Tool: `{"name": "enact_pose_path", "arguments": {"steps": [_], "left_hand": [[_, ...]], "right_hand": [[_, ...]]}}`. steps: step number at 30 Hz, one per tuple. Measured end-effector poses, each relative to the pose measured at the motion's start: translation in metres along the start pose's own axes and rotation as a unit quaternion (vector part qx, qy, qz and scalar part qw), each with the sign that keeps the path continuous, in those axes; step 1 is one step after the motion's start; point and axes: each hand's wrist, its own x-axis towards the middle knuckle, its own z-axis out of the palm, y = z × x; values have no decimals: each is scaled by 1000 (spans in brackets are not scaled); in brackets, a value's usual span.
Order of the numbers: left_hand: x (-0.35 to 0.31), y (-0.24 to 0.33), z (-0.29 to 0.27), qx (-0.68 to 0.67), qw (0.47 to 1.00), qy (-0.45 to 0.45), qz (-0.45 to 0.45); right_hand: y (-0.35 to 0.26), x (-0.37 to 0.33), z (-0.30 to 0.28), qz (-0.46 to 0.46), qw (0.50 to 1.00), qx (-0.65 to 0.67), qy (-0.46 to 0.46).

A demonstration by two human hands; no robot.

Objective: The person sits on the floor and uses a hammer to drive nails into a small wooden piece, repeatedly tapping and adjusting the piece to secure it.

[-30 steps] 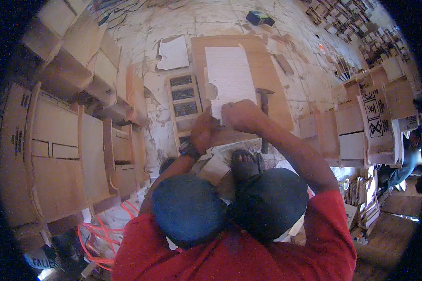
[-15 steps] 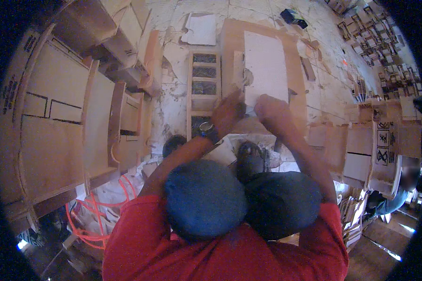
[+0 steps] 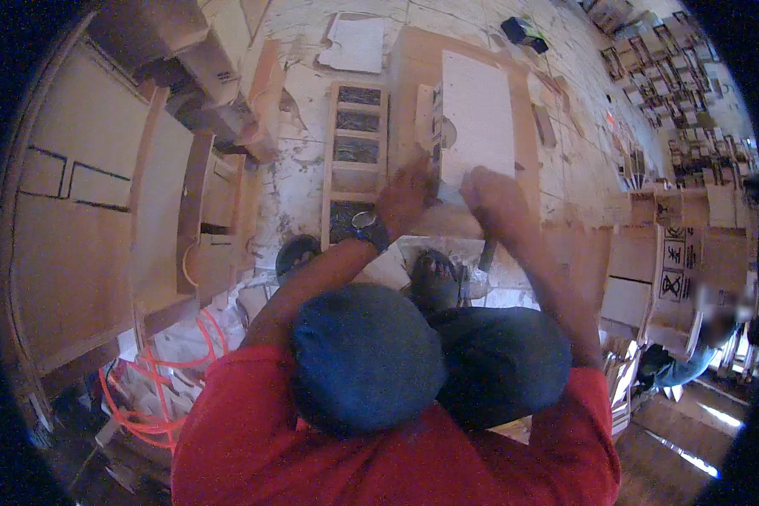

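Observation:
A white rectangular panel (image 3: 478, 110) with a half-round notch in its left edge lies over a larger brown board (image 3: 409, 63). My left hand (image 3: 407, 201), with a watch on its wrist, is at the panel's near left corner, by a narrow wooden strip (image 3: 426, 111). Its fingers are blurred against dark shadow. My right hand (image 3: 493, 196) is closed at the panel's near edge; what it grips is hidden. Between the hands, a small pale piece shows near the corner. A slatted wooden frame (image 3: 333, 181) lies just left of the board.
A white notched offcut (image 3: 354, 44) and a black box (image 3: 524, 35) lie on the dusty tiled floor. Large wooden panels (image 3: 76, 202) stand at the left above an orange hose (image 3: 114, 405). Cartons (image 3: 624, 261) are on the right, with another person's sleeve (image 3: 691, 368) beyond.
The whole view has shifted slightly, the scene sliding left and a little up. Both hands stay at the panel's near end, the left a little more turned; the panel keeps its place on the board.

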Motion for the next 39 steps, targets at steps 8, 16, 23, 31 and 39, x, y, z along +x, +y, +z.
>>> {"name": "enact_pose_path", "arguments": {"steps": [8,16,23,31,39], "left_hand": [[13,-8,16,98,989,32,103],[12,6,12,-22,997,-12,77],[13,2,14,-9,997,-20,76],[16,-6,27,-61,997,-44,26],[27,-10,28,-24,997,-63,47]], "right_hand": [[-7,-3,-11,41,996,9,76],[10,-5,-4,10,999,-8,34],[22,-14,9,-9,998,-2,69],[-12,-8,5,-2,998,14,62],[-9,-33,-15,-4,992,95,83]]}}
